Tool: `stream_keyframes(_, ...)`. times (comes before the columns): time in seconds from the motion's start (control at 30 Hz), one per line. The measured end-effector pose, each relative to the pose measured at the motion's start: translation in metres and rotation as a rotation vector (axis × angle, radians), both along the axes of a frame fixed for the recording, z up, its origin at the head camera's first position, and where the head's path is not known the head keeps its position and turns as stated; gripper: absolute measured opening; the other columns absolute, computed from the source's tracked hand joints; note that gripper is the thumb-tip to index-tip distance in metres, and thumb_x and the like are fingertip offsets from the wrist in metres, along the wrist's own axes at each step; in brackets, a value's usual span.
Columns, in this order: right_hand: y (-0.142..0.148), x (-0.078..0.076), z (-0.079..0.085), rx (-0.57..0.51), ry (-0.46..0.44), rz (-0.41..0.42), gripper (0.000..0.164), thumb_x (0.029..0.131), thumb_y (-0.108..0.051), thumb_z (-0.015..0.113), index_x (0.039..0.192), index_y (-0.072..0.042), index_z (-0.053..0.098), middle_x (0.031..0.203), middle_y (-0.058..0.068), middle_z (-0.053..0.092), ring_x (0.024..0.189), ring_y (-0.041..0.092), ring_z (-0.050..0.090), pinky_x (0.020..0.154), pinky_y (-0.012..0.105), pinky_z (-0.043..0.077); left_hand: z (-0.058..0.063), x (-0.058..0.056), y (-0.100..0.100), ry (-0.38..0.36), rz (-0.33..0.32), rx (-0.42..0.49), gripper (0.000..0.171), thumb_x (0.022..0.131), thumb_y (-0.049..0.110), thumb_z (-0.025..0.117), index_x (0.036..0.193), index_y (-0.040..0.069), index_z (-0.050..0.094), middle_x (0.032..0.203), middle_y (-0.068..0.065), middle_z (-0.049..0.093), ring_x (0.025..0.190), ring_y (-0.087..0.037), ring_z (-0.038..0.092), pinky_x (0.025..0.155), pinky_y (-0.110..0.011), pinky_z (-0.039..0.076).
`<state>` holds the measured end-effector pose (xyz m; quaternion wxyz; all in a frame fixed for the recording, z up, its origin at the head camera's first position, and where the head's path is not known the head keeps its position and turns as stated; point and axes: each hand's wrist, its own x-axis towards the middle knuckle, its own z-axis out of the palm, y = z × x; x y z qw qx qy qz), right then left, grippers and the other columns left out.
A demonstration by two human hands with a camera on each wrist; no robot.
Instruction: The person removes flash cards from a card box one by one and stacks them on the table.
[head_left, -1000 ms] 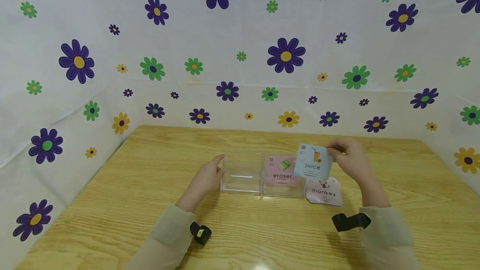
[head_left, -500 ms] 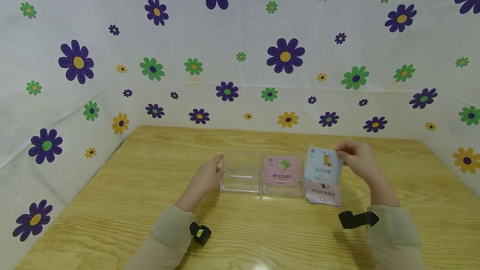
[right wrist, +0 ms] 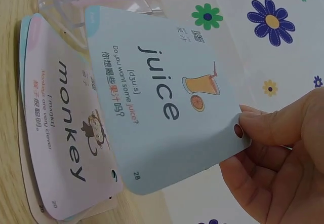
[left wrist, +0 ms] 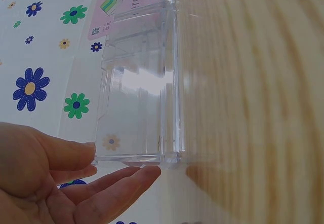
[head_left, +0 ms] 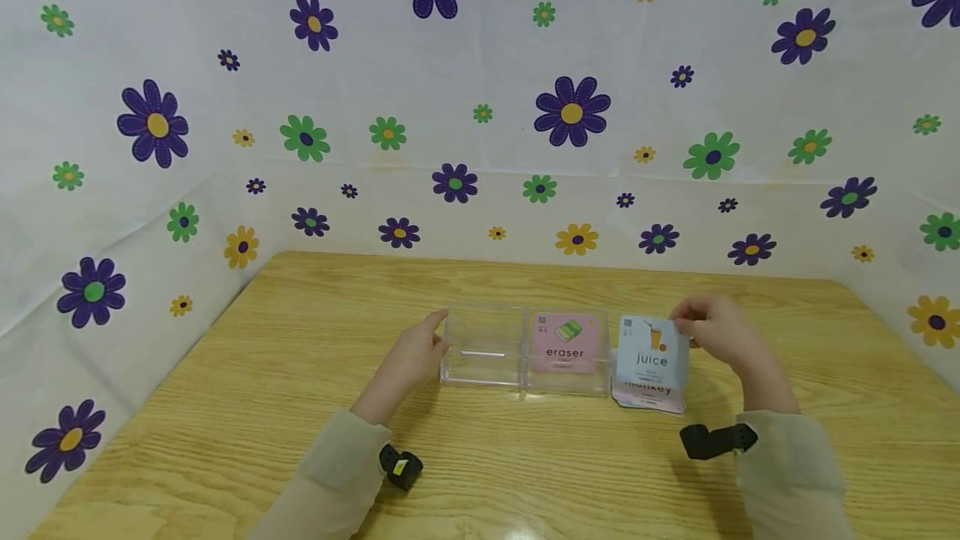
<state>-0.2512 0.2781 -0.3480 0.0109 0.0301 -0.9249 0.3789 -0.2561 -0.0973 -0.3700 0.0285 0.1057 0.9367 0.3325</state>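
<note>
My right hand (head_left: 712, 327) pinches a light blue flashcard (right wrist: 152, 92) reading "juice" between thumb and fingers at its corner with a punched hole. The card is tilted and raised over a small stack of flashcards (right wrist: 61, 133), partly covering the top one, which reads "monkey". In the head view the stack (head_left: 651, 400) lies just right of a clear plastic card holder (head_left: 483, 373). A pink "eraser" flashcard (head_left: 566, 340) stands in the holder's right compartment. At the holder's left end, my left hand (left wrist: 66, 183) touches the end wall with thumb and extended fingertips.
The holder's left compartment (left wrist: 134, 112) holds no card. All this stands on a wood-grain table (head_left: 540, 457). A white cloth with flowers (head_left: 495, 65) hangs behind the table and at its sides. A black camera sits on each wrist.
My right hand has moved the juice card to the right, off the eraser card's edge, then down over the monkey card. My left hand stays at the holder's end.
</note>
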Motion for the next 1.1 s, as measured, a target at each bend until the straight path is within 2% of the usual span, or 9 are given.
stream_keyframes(0.13,-0.009,0.007,0.007,0.018,-0.027,0.028,0.016,0.088,-0.003,0.048,0.095,0.008,0.057,0.091,0.018,0.054,0.081,0.028,0.050,0.069,0.037,0.047,0.001,0.001,0.000,-0.007,-0.001,0.001,0.047,0.091,0.007,0.047,0.135,0.000,0.030,0.104,-0.021,0.057,0.061,-0.015,0.049,0.050,-0.026,0.038)
stream_keyframes(0.5,-0.013,0.004,-0.004,0.030,-0.082,0.039,0.014,0.086,0.000,0.047,0.091,0.009,0.057,0.089,0.018,0.054,0.080,0.029,0.049,0.068,0.038,0.048,0.002,0.002,0.000,-0.004,-0.002,0.011,0.047,0.091,0.007,0.046,0.135,-0.001,0.031,0.104,-0.021,0.057,0.055,-0.014,0.046,0.049,-0.026,0.037)
stream_keyframes(0.73,-0.013,0.001,-0.008,0.047,-0.115,0.032,0.014,0.087,0.001,0.047,0.091,0.009,0.057,0.087,0.018,0.055,0.078,0.026,0.049,0.065,0.034,0.048,0.000,0.001,0.000,-0.018,0.004,0.019,0.048,0.092,0.008,0.046,0.136,0.001,0.030,0.104,-0.021,0.057,0.047,-0.012,0.040,0.046,-0.025,0.035)
stream_keyframes(1.1,-0.012,0.000,-0.013,0.091,-0.157,0.014,0.015,0.088,0.001,0.047,0.094,0.010,0.058,0.089,0.019,0.055,0.079,0.027,0.050,0.067,0.034,0.047,0.002,0.002,-0.001,-0.016,0.004,0.028,0.048,0.092,0.008,0.045,0.136,0.001,0.029,0.105,-0.021,0.057,0.047,-0.013,0.041,0.046,-0.026,0.035)
